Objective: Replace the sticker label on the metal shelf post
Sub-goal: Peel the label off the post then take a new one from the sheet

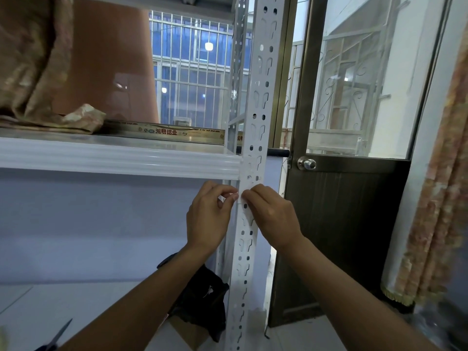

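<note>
**Item:** sticker label [226, 198], a small white strip, partly hidden by the fingers.

**Location:** pinched between thumb and forefinger of the left hand [207, 219]. It sits just left of the right hand's fingertips [247, 196], at the left edge of the metal shelf post [255, 138].

**Hands:** the left fingers are curled, with thumb and forefinger closed on the strip. The right hand [271, 214] has its fingers bunched together, tips against the post face. Whether they pinch the label's far end or only press it down cannot be told.

**Handling (judged):**
- Very light, thin and limp, with no stiffness of its own.
- Likely tacky on one side, so liable to fold onto itself or cling to skin.
- Tears easily if pulled at an angle.
- Best held by a corner or short edge with the fingertips, the other end steadied flat against the post.

**Support:** the post is white, rigid and perforated with slots and holes. The label may bridge or wrinkle over these openings.

**Nearby:**
- Shelf beam [114, 158], above the fingers and to the left.
- Scissors [59, 335], far below the left hand.
- Door knob [307, 163], above the fingers and to the right.
</note>
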